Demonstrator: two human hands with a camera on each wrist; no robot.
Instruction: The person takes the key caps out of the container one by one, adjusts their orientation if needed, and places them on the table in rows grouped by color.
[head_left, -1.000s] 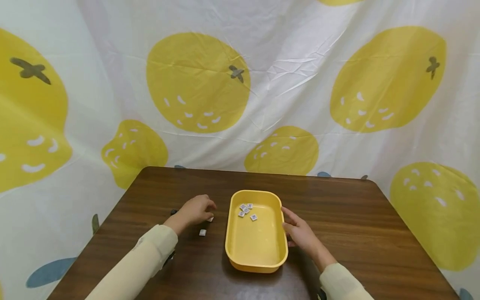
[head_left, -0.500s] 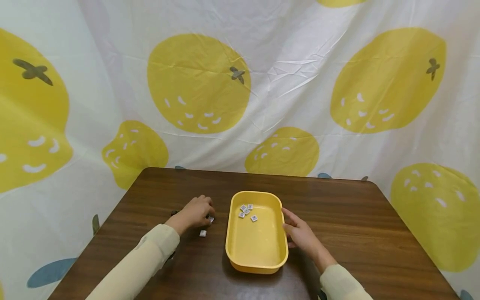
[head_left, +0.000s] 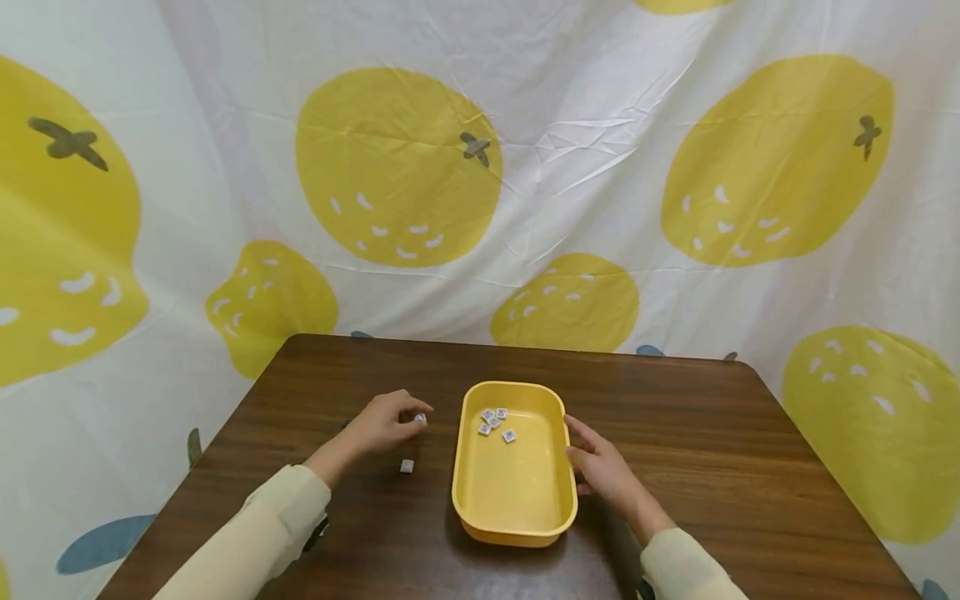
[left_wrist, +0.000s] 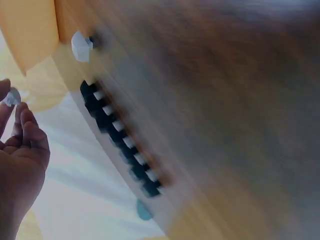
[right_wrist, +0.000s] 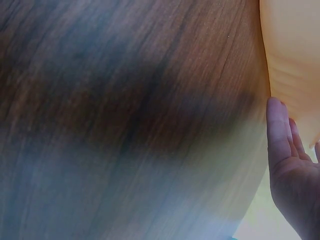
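Between thumb and fingertips, my left hand [head_left: 384, 425] pinches a small white square piece [head_left: 420, 418], raised off the table left of the tray. The left wrist view also shows that pinched piece [left_wrist: 12, 97]. A similar white piece [head_left: 407, 467] lies on the table nearer to me. Several white squares with dark printing lie in the far-left part of a yellow tray [head_left: 517, 500]. My right hand [head_left: 609, 477] rests against the tray's right side, its fingers fairly straight, as the right wrist view shows too [right_wrist: 292, 170].
A toothed black strip with white bits along it [left_wrist: 120, 137] lies on the table in the left wrist view; my left arm mostly hides it in the head view. A lemon-print cloth [head_left: 570, 192] hangs behind the brown wooden table [head_left: 712, 442].
My left hand has taken a white piece from the table and raised it, turning so the piece shows at its fingertips. My right hand and the tray stay in place.
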